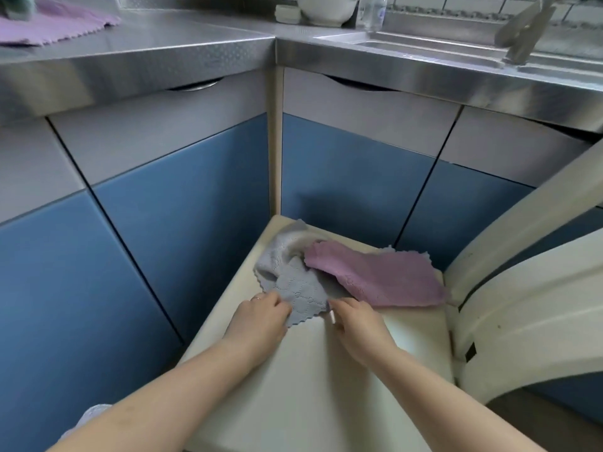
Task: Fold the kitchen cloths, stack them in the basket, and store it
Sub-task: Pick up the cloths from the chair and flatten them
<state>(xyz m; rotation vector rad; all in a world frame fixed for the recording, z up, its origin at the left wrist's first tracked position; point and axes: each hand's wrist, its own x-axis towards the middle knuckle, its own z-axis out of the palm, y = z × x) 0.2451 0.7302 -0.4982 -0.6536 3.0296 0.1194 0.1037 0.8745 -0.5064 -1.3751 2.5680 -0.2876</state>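
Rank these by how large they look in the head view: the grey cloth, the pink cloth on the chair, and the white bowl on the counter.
1. pink cloth
2. grey cloth, partly covered, so close to the pink
3. white bowl, far from the camera and cut off by the frame

Two cloths lie on a chair seat [326, 370] before corner cabinets: one cloth [293, 282] left, the other cloth [378, 278] right, overlapping it. A third cloth [55, 22] lies on the counter [163, 50], back left.
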